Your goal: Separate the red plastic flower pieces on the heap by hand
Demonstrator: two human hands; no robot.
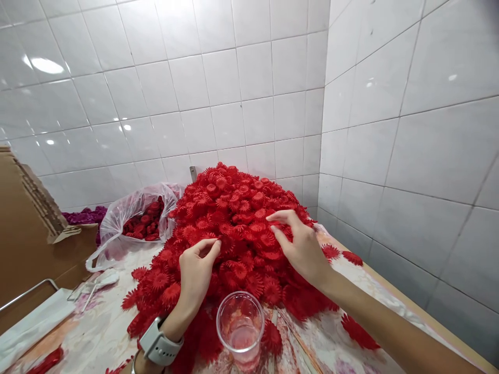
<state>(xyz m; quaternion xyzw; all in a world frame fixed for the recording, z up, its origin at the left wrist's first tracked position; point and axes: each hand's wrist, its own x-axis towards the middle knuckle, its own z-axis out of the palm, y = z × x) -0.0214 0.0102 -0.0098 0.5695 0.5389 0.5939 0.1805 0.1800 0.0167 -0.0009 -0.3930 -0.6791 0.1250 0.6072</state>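
A large heap of red artificial flower heads [234,213] with fringed petals fills the middle of the table. My left hand [197,270] is over the heap's near left part, thumb and forefinger pinched together; whatever lies between the tips, if anything, is too small to make out. Above the heap's right side, my right hand [302,249] has its thumb and fingers apart, with nothing visible between them. A clear plastic cup [240,324] with a little pale liquid in the bottom stands between my forearms at the near edge of the heap.
At the left, a clear plastic bag [117,215] holds more red flower heads. Purple flowers [83,215] lie behind a cardboard box [27,223]. Thin sticks [298,340] lie right of the cup. Loose red petals [358,332] are scattered on the patterned tablecloth [105,322]. Tiled walls [249,78] enclose the back and right.
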